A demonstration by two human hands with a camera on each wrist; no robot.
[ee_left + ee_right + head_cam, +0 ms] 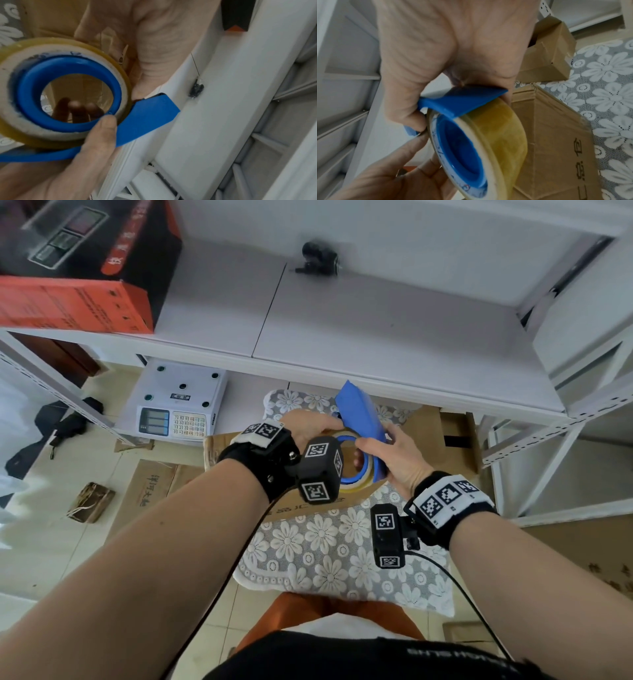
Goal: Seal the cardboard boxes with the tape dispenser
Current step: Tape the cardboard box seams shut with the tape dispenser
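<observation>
Both hands hold the blue tape dispenser (359,419) at centre frame, above the cardboard box (424,436) lying on the flowered mat (325,546). The right hand (400,460) grips the dispenser body, thumb on its flat side and fingers curled behind, judged to steady it. The left hand (310,428) pinches at the blade end beside the tape roll (63,93), probably to free the tape's end. No tape is on the box yet
</observation>
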